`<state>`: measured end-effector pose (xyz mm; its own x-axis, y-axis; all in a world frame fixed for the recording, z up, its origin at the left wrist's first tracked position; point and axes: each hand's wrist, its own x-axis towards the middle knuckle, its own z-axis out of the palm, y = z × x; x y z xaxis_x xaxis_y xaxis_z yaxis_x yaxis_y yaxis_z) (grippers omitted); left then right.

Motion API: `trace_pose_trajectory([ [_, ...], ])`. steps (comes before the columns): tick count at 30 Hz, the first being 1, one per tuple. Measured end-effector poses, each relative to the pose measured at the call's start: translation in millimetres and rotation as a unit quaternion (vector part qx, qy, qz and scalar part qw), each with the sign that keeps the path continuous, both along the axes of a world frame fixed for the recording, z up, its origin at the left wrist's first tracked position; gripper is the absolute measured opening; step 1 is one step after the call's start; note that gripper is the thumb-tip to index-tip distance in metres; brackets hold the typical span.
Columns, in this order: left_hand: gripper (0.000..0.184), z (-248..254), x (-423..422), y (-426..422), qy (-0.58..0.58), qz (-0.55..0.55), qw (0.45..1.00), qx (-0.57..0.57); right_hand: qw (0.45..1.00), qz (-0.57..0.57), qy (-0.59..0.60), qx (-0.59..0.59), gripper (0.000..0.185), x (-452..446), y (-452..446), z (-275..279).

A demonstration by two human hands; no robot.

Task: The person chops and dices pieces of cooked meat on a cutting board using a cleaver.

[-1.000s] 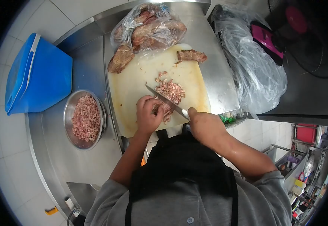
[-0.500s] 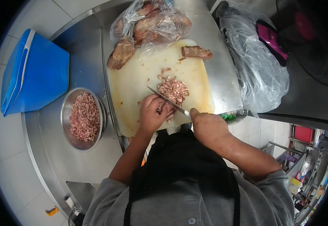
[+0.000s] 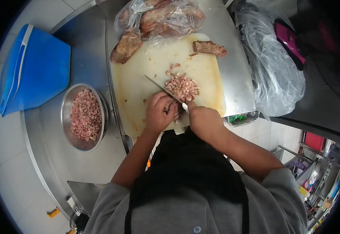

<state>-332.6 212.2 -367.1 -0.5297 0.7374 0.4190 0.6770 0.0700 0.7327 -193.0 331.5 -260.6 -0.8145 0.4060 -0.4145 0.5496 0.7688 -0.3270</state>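
My right hand [image 3: 205, 121] is closed round the white handle of a knife [image 3: 164, 89]. The blade points up and left, lying along the knuckles of my left hand [image 3: 159, 111]. Under its curled fingers, my left hand presses a piece of meat [image 3: 176, 116] on the cutting board [image 3: 135, 89]; part of that piece is hidden. Just beyond the blade lies a heap of chopped meat [image 3: 182, 87], with a few loose bits above it. Farther back on the board are a meat chunk [image 3: 209, 48] at the right and a larger chunk [image 3: 127, 47] at the left.
A metal colander [image 3: 66, 117] of diced meat stands on the steel counter [image 3: 113, 160] at the left, near a blue cooler [image 3: 47, 70]. Behind the board lies a plastic bag of meat [image 3: 170, 19]. Clear plastic bags [image 3: 271, 78] lie at the right.
The knife and my right hand have shifted left, the blade reaching farther past my left knuckles. My left hand keeps its hold on the meat. The whole view has moved slightly.
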Motion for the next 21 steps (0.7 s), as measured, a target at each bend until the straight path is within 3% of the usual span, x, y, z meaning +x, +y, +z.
trace_pose_trajectory([
  [3,0.024,-2.4,-2.0,-1.6,0.03,-0.015,0.999,-0.001,1.0,0.002,-0.009,-0.009,0.018,0.6,14.5,1.3],
  [6,0.04,6.8,7.9,-3.9,0.005,-0.016,1.0,-0.007,1.0,-0.016,0.009,-0.026,0.024,3.1,19.1,-9.8],
  [8,0.059,21.8,19.2,-2.6,0.011,0.016,0.997,-0.078,0.999,-0.022,0.006,-0.025,0.024,2.9,17.0,-9.2],
  [11,0.068,5.8,25.2,-2.5,0.015,0.029,0.997,-0.064,1.0,-0.018,-0.003,-0.023,0.023,4.0,15.7,-2.8],
  [14,0.067,-10.0,25.3,-2.1,0.028,0.035,0.997,-0.066,0.999,-0.024,0.027,-0.034,0.03,6.1,13.4,-11.7],
  [16,0.062,-25.1,22.5,19.7,0.088,-0.023,0.996,0.014,0.999,-0.017,0.046,-0.009,0.02,16.7,14.9,-45.4],
  [17,0.061,-26.4,22.0,17.1,0.121,-0.067,0.99,-0.025,0.998,-0.005,0.055,-0.023,0.02,21.9,10.0,-46.0],
  [18,0.066,-27.6,22.0,16.0,0.019,-0.112,0.992,0.053,0.986,-0.034,0.125,-0.103,0.021,18.6,4.9,-50.9],
  [19,0.071,-42.6,19.3,15.4,0.032,-0.09,0.994,0.045,0.993,-0.079,0.035,-0.076,0.023,6.4,0.0,-38.9],
  [20,0.075,-34.5,25.7,-1.3,-0.078,-0.068,0.993,0.052,0.964,-0.207,0.052,-0.156,0.025,-6.5,-10.6,-32.5],
  [21,0.075,-37.9,15.3,-11.9,-0.073,-0.059,0.996,0.013,0.986,-0.111,0.047,-0.111,0.026,-12.0,-15.6,-23.0],
])
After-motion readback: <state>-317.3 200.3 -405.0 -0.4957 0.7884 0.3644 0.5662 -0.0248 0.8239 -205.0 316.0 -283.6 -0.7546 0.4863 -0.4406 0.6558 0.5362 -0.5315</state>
